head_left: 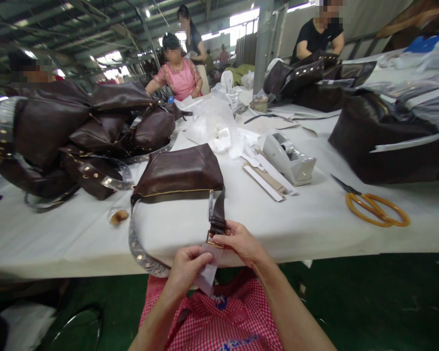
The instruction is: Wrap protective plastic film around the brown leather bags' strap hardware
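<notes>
A dark brown leather handbag (181, 170) lies on the white-covered table in front of me, its gold zip facing me. From its right end the strap (218, 204) runs down to a gold buckle (215, 240) at the table's front edge. My right hand (237, 241) pinches the strap at the buckle, thumb on top. My left hand (188, 265) is closed on a thin whitish translucent sheet (208, 273) that hangs from the buckle. On the left, the studded part of the strap (141, 253), wrapped in clear film, curves down behind my left hand.
Scissors (376, 207) with orange handles lie right, near a grey tape dispenser (289, 158) and card strips (265, 178). Brown bags (47, 126) pile up at left; another large bag (395, 141) stands right. Plastic wrapping (214, 122) lies mid-table. Co-workers stand across the table.
</notes>
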Available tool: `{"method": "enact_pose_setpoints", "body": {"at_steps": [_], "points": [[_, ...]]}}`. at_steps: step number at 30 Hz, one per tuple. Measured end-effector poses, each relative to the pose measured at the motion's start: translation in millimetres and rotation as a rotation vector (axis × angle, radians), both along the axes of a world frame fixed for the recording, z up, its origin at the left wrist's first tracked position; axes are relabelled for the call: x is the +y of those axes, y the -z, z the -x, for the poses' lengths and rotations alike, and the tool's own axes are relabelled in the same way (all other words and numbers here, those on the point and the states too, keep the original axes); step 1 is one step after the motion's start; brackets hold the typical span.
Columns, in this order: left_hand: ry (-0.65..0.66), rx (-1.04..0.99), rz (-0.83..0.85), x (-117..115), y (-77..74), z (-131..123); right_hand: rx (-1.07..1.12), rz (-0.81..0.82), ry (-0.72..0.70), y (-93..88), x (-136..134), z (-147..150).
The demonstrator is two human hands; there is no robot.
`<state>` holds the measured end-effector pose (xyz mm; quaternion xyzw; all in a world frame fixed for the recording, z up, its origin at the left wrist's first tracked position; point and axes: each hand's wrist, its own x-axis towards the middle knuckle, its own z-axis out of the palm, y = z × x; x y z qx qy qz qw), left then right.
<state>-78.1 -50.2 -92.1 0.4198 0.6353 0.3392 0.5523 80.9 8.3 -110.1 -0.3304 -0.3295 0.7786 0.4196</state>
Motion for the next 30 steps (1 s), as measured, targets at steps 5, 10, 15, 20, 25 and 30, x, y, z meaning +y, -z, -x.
{"method": "enact_pose_setpoints", "body": {"at_steps": [5, 10, 15, 20, 25, 30], "points": [[0.006, 0.019, 0.008, 1.2, -4.8, -4.1, -0.011, -0.026, -0.003, 1.1, -0.1, -0.9], [-0.039, 0.044, -0.04, 0.9, -7.2, -2.5, 0.001, -0.009, -0.001, -0.1, -1.8, -2.1], [-0.066, -0.009, -0.042, 0.3, -6.8, -1.1, 0.008, -0.028, -0.006, 0.3, -2.2, -3.6], [-0.047, -0.004, -0.02, 0.4, -2.7, -1.7, 0.019, -0.023, -0.024, 0.8, -2.4, -5.4], [-0.019, -0.005, 0.027, 3.0, -1.5, -0.8, 0.021, -0.009, -0.048, -1.1, -3.4, -7.2], [0.003, -0.01, 0.062, 6.2, -6.3, -3.3, -0.001, -0.008, -0.06, -5.3, -2.6, -8.4]]}}
